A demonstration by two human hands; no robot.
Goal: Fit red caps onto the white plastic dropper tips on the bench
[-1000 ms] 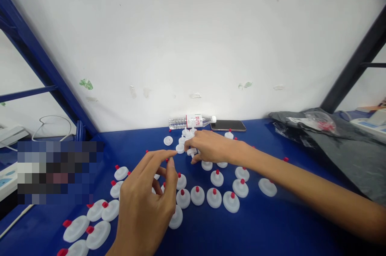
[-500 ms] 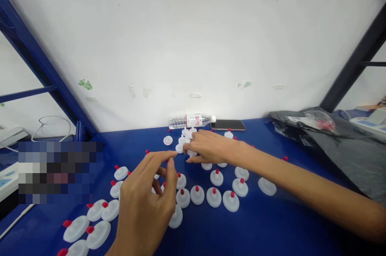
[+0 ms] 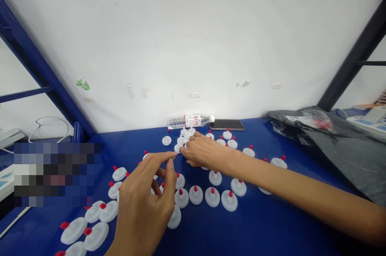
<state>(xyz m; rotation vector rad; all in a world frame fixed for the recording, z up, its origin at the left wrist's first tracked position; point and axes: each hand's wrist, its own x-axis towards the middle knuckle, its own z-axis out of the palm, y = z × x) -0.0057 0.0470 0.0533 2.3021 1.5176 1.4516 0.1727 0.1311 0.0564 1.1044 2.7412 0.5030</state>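
Observation:
My left hand [image 3: 147,195] is raised over the lids near the middle, thumb and index fingertip pinched together. Whatever sits in that pinch is too small to make out. Farther back, my right hand [image 3: 200,149] reaches across to a cluster of white plastic lids [image 3: 181,140] without red tips. Its index finger is at the edge of a front lid [image 3: 177,148], with the thumb apart and lower; the other fingers are partly hidden. Around both hands stand several white lids with red tips, such as one below [image 3: 196,195] and one at left [image 3: 96,236].
A clear plastic bottle [image 3: 193,120] lies against the wall, beside a dark phone [image 3: 226,125]. One loose white disc [image 3: 166,140] lies left of the cluster. Grey plastic bags [image 3: 331,155] cover the right side of the blue table [image 3: 241,232]. Blue posts rise at both sides.
My right hand has shifted slightly left, toward the front lid of the cluster, and its forearm has dropped a little. The left hand keeps its pinch almost unmoved.

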